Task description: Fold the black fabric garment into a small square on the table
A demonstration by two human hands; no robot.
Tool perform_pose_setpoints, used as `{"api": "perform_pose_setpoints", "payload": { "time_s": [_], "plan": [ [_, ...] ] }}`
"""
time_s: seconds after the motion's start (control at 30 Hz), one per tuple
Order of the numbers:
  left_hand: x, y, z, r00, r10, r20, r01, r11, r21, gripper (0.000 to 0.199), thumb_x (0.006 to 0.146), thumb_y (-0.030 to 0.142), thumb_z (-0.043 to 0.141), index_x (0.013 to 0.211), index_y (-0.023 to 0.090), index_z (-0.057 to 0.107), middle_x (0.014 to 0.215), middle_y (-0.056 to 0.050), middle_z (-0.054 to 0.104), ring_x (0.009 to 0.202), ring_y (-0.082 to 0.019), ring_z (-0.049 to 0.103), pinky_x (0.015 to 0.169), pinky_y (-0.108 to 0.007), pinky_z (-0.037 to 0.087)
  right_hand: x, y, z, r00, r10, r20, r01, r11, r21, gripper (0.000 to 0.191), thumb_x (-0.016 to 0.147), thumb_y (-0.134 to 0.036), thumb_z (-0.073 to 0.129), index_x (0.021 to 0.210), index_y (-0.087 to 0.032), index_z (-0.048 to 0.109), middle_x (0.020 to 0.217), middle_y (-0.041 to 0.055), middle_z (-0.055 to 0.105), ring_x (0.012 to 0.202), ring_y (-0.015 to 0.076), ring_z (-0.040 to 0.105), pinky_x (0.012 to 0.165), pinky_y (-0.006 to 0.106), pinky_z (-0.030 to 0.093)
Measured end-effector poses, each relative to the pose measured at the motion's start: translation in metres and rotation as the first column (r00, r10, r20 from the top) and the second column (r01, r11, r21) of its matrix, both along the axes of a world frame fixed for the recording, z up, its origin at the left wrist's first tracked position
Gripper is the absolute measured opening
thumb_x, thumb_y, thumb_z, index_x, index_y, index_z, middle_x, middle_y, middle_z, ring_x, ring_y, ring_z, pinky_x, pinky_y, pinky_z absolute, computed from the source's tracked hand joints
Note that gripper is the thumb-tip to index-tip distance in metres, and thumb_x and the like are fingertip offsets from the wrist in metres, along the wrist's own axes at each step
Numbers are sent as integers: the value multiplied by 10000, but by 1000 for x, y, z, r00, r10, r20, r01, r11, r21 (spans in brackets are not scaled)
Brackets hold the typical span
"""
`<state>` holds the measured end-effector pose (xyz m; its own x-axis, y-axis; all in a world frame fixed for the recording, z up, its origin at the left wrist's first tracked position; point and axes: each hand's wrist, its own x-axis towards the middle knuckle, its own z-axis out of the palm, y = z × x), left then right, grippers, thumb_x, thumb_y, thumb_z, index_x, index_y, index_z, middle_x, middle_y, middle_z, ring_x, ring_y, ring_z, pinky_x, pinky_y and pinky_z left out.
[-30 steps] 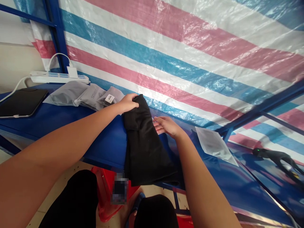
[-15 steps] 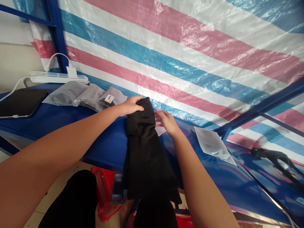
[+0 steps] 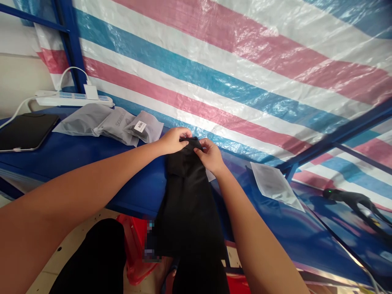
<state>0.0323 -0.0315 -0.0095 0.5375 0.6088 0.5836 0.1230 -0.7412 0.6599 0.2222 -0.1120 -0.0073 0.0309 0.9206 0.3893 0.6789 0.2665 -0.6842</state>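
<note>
A piece of black cloth point(image 3: 190, 204), perhaps a garment, lies over the front edge of the blue table point(image 3: 134, 192) and hangs down toward my lap. Its upper end is folded. My left hand point(image 3: 176, 141) pinches the far left corner of the fold, thumb on top. At the far right corner my right hand point(image 3: 210, 154) grips the same cloth between thumb and fingers. Partly hidden behind the cloth and my right wrist is a pale sheet point(image 3: 210, 174).
Frosted bags point(image 3: 119, 124) with contents lie at the left, beside a black tablet point(image 3: 26, 130) and a white power strip point(image 3: 73, 99). Another frosted bag point(image 3: 274, 183) lies flat on the right, a black strap point(image 3: 352, 198) beyond it. A striped sheet point(image 3: 199, 73) hangs behind the table.
My right hand has moved in from beside the cloth and taken hold of its far right corner. The folded top end sits slightly lower and nearer me.
</note>
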Motion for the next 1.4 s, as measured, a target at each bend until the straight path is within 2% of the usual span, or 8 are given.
{"api": "perform_pose_setpoints", "payload": {
  "time_s": [0.17,0.33,0.6,0.7,0.9,1.07,1.27,1.4],
  "plan": [
    [-3,-8,9,996,17,-83,1,976,219,269,748,36,525,888,201,685,1030,-47,658,930,-203,626,847,-324,498,-4,0,1,999,34,11,-35,991,129,159,784,-302,607,925,-229,601,1000,26,673,919,198,639,796,313,491],
    [-4,-17,11,984,6,-176,40,965,258,303,731,29,517,879,223,697,1039,-43,647,976,-219,620,879,-338,484,-2,4,-5,999,34,37,-39,987,155,180,735,-201,545,882,-221,647,958,33,686,931,209,648,801,323,492],
    [-2,-4,0,993,-75,-91,57,982,-181,238,861,394,615,1011,220,679,1007,-34,713,956,-204,664,841,-313,517,-4,4,-8,1000,24,-1,-23,977,213,240,691,-147,483,763,-227,697,974,39,704,968,200,661,946,352,497],
    [-3,4,-4,977,-123,-174,83,972,-220,279,850,435,627,999,213,709,1002,-40,736,949,-224,681,825,-323,517,-6,3,-8,998,35,-50,-22,972,236,249,714,-163,502,769,-231,735,1016,45,698,979,199,663,955,355,498],
    [-5,2,-4,975,-120,-188,103,990,-96,216,816,329,655,984,207,715,975,-41,749,910,-228,694,775,-324,518,-7,-6,7,970,130,-207,-139,990,-27,219,751,-234,594,895,-233,758,1178,38,692,1106,228,637,1008,381,481],
    [-7,-6,0,978,-37,-205,50,997,57,205,834,316,641,995,206,705,988,-52,740,908,-232,681,801,-347,518,-4,-14,14,938,114,-327,-183,965,-188,542,758,-345,727,1279,-260,602,1183,56,701,1014,230,671,868,380,552],
    [-9,-3,0,964,-133,-228,148,988,49,283,779,248,676,1060,219,664,1010,-23,716,905,-201,673,784,-310,522,8,-3,2,985,133,-111,-150,976,-157,300,749,-368,752,1003,-217,697,982,35,723,903,238,674,828,391,544],
    [-8,-3,3,972,-88,-219,134,969,206,188,784,189,643,971,202,652,981,-31,668,896,-194,638,779,-305,495,11,2,-1,995,96,-26,-97,994,-40,229,741,-347,745,914,-223,662,926,22,708,861,228,656,811,382,514]
  ]
}}
